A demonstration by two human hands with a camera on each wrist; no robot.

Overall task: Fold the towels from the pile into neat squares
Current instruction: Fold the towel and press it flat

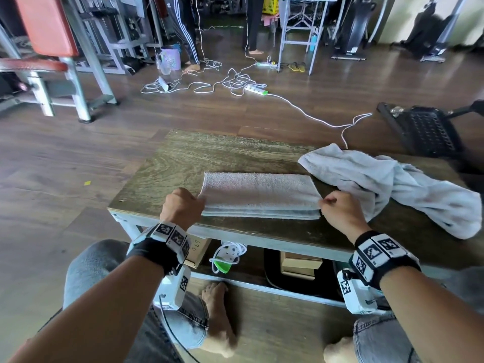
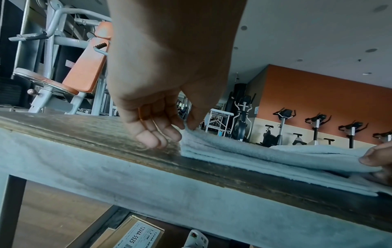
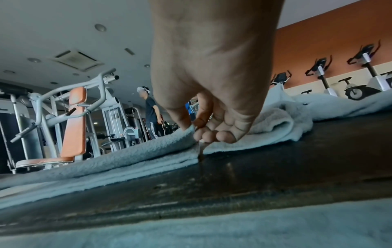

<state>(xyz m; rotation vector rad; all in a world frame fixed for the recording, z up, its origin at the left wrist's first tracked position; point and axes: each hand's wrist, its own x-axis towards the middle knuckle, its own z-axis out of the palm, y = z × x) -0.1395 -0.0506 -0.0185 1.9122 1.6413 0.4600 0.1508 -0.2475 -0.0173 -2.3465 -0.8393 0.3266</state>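
Note:
A pale grey towel [image 1: 259,195] lies folded into a long layered strip on the wooden table [image 1: 183,155]. My left hand [image 1: 182,206] pinches the top layer at the strip's near left corner [image 2: 186,129] between thumb and forefinger, the other fingers curled beside it. My right hand [image 1: 337,208] pinches the near right corner [image 3: 192,130] of the same top layer. A crumpled grey towel [image 1: 387,184] lies in a heap at the table's right, just behind my right hand [image 3: 212,130].
The table's left half is bare wood. Under it sit cardboard boxes [image 1: 301,263] and a coiled power strip [image 1: 227,255]. White cables [image 1: 235,82] trail over the floor beyond. A black metal frame [image 1: 424,129] stands at the far right, gym machines [image 1: 52,48] at the far left.

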